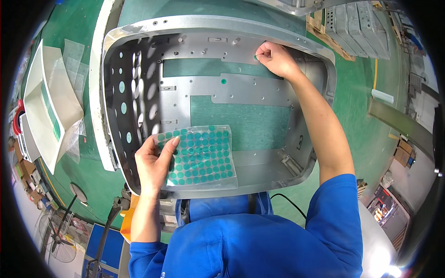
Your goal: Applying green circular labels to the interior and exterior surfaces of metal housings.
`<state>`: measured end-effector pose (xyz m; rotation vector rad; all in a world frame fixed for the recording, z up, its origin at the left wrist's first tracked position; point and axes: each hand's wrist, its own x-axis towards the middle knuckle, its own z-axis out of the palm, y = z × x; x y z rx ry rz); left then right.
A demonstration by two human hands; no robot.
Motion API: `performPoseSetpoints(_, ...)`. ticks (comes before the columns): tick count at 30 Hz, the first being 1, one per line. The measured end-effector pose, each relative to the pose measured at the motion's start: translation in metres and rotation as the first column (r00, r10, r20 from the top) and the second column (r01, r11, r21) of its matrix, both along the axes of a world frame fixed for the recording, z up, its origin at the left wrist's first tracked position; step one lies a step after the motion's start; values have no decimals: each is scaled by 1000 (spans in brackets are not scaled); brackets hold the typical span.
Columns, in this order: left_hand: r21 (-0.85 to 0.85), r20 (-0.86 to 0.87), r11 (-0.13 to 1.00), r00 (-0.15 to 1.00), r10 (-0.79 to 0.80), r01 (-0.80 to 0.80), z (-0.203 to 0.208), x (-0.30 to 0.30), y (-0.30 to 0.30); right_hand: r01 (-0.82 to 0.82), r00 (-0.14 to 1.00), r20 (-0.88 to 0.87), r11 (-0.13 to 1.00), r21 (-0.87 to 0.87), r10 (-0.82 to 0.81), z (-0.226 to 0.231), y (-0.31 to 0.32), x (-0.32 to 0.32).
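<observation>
A large grey metal housing (320, 51) with rounded corners lies in front of me, its frame plates and cut-outs facing up. In my left hand (153, 164) is a clear sheet of green round stickers (204, 160), gripped at its left edge with the thumb on top. The sheet hangs over the housing's near left part. My right hand (278, 60) reaches to the far right inside the housing, thumb and forefinger pinched on a small green round sticker (256, 57) close to the far plate. One green dot (223, 81) sits on the middle plate.
Left of the housing lies a white angular panel (55, 111) beside clear plastic sheets (74, 60). Grey metal boxes (354, 28) stand on a wooden pallet (324, 37) at the far right. A fan (60, 241) stands at the lower left. A black cable (292, 200) runs near my right side.
</observation>
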<state>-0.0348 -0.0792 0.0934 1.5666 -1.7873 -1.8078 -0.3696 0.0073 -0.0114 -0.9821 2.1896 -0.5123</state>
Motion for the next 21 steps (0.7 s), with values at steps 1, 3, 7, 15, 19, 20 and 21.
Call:
performPoseSetpoints(1, 0, -1, 1000, 1000, 0, 0, 0, 0, 0, -1, 1000, -2, 1000, -8, 1, 0, 0, 0)
performPoseSetpoints(3, -9, -2, 1000, 1000, -1, 1, 0, -1, 0, 0, 1000, -7, 1000, 9, 0, 0, 0, 0)
performPoseSetpoints(7, 47, 48, 999, 999, -23, 21, 2, 1, -1, 1, 1000, -19, 1000, 8, -1, 4, -2, 1)
performPoseSetpoints(15, -15, 7, 1000, 1000, -12, 12, 0, 3, -1, -168, 953, -266, 984, -64, 146, 15, 10, 15)
performPoseSetpoints(19, -51, -14, 999, 1000, 5, -5, 0, 3, 0, -198, 913, -389, 969, -147, 127, 22, 19, 29)
performPoseSetpoints(20, -40, -30, 999, 999, 13, -14, 0, 3, 0, -192, 906, -409, 965, -178, 105, 24, 21, 33)
performPoseSetpoints(21, -33, -44, 999, 999, 20, -22, 0, 3, 0, -199, 887, -442, 974, -110, 131, 25, 21, 40)
